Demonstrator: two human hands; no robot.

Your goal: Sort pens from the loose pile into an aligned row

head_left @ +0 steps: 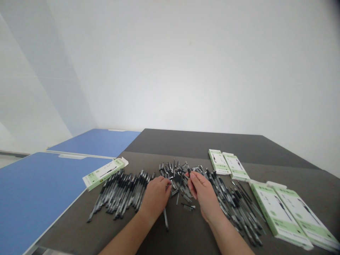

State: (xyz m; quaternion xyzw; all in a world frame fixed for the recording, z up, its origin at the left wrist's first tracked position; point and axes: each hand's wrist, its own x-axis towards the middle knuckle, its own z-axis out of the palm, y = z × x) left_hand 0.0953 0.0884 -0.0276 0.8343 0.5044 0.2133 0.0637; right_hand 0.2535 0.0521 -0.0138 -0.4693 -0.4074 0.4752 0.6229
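My right hand (201,189) is closed in a pinch around a pen (188,170), whose dark grip and tip point up past the fingertips. My left hand (156,193) is closed, thumb and fingers pressed together; what they hold is hidden. A clear pen barrel (166,220) shows below its wrist side; I cannot tell whether the hand grips it. Between and beyond my hands lies a loose heap of small black and clear pen caps (183,184). Pens lie in a spread pile on the left (119,194) and another on the right (239,209).
A green-and-white pen box (105,173) lies left, across the edge of the dark table (196,143). Several similar boxes lie at the right, two farther back (220,162) and two nearer (280,214). Blue panels (45,191) adjoin the left. A white wall (170,71) stands behind.
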